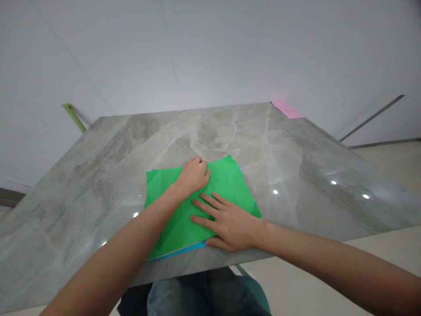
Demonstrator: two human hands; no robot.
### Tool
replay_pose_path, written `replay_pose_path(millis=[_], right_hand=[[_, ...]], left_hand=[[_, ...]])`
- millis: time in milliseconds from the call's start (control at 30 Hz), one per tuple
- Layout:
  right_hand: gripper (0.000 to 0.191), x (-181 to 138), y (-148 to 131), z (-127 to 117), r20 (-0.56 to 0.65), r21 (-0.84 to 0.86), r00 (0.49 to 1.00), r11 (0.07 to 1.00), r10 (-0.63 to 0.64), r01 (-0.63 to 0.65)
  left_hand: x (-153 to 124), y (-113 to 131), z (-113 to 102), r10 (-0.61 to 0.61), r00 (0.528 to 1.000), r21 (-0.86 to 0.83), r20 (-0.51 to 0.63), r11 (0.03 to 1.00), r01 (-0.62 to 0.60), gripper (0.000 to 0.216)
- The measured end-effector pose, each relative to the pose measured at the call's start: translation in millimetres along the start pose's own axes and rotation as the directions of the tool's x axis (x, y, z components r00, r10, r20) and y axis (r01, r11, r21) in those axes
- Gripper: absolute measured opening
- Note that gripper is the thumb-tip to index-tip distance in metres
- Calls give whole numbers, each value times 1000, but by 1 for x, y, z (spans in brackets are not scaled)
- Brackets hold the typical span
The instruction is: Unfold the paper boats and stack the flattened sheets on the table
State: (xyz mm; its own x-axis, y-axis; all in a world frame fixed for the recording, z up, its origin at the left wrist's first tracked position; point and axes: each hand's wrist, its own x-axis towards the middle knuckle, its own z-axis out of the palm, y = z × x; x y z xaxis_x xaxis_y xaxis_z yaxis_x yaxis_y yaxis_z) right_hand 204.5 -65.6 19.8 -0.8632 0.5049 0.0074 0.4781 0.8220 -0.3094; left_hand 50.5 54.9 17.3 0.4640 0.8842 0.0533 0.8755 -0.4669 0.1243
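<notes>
A creased green paper [230, 180] lies on the table with a blue sheet [190, 249] beneath it, showing along the near edge. At the far edge of the green paper, my left hand [193, 174] is closed, its fingers curled against the sheet; the fingertips are partly hidden. My right hand [230, 224] rests flat on the near right part of the paper, fingers spread, the thumb close to the near edge where the blue shows.
The grey marble-patterned table [108, 175] stands against a white wall. A pink paper [287, 109] lies at its far right corner. A light green strip [74, 117] is beyond the far left corner. My legs [197, 294] and a green seat [255, 287] are below the near edge.
</notes>
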Motion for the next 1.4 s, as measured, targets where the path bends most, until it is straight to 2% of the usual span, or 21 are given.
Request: replay_pose_path(millis=[133, 300, 433, 567, 667, 733, 767, 833, 900, 933, 1000, 1067, 1167, 1333, 1400], right_hand=[[61, 1, -9, 9, -49, -23, 995, 995, 91, -93], [79, 1, -24, 21, -137, 11, 938, 947, 318, -320], [82, -8, -26, 25, -123, 29, 936, 944, 330, -329], [73, -24, -17, 26, -100, -4, 944, 949, 314, -316], [64, -36, -7, 31, -152, -9, 902, 911, 405, -411], [65, -42, 1, 35, -231, 68, 829, 859, 509, -508], [67, -43, 5, 37, -284, 146, 770, 820, 571, -554], [71, -44, 14, 41, -384, 363, 608, 719, 695, -593], [74, -43, 25, 44, -417, 602, 446, 608, 792, -517], [76, -42, 30, 45, -402, 705, 393, 554, 827, -443], [81, -38, 39, 46, -344, 843, 345, 449, 873, -297], [85, -35, 46, 46, -292, 907, 334, 371, 896, -202], [89, -30, 50, 43, -258, 942, 345, 315, 903, -120], [89, -24, 57, 39, -197, 975, 414, 224, 889, -16], [84, -22, 63, 40, -212, 970, 440, 243, 873, -14]], left_hand=[[-4, 7, 2, 5, 1000, -5, -24, 1000, -5, 30], [-11, 17, 4, 15, 998, -14, -68, 1000, -16, 32], [-19, 17, 13, 1, 995, -36, -97, 999, -4, 36], [-35, -1, 20, -2, 996, -60, -89, 998, -3, 43], [-51, -29, 19, -42, 997, -75, -65, 997, 37, 47], [-59, -46, 15, -78, 995, -81, -56, 994, 73, 46], [-61, -52, 12, -88, 995, -84, -53, 993, 83, 46], [-60, -55, 6, -85, 996, -97, -40, 992, 81, 45], [-53, -48, 2, -46, 999, -122, -20, 992, 43, 45], [-48, -41, 1, -13, 1000, -141, -7, 990, 12, 45], [-36, -25, 1, 70, 997, -185, 24, 981, -64, 46], [-24, -9, 1, 140, 989, -227, 48, 966, -126, 48], [-11, 6, 3, 192, 979, -279, 62, 946, -168, 51], [-1, 16, 7, 213, 975, -339, 70, 924, -177, 48], [0, 19, 8, 206, 976, -347, 73, 923, -169, 46]])
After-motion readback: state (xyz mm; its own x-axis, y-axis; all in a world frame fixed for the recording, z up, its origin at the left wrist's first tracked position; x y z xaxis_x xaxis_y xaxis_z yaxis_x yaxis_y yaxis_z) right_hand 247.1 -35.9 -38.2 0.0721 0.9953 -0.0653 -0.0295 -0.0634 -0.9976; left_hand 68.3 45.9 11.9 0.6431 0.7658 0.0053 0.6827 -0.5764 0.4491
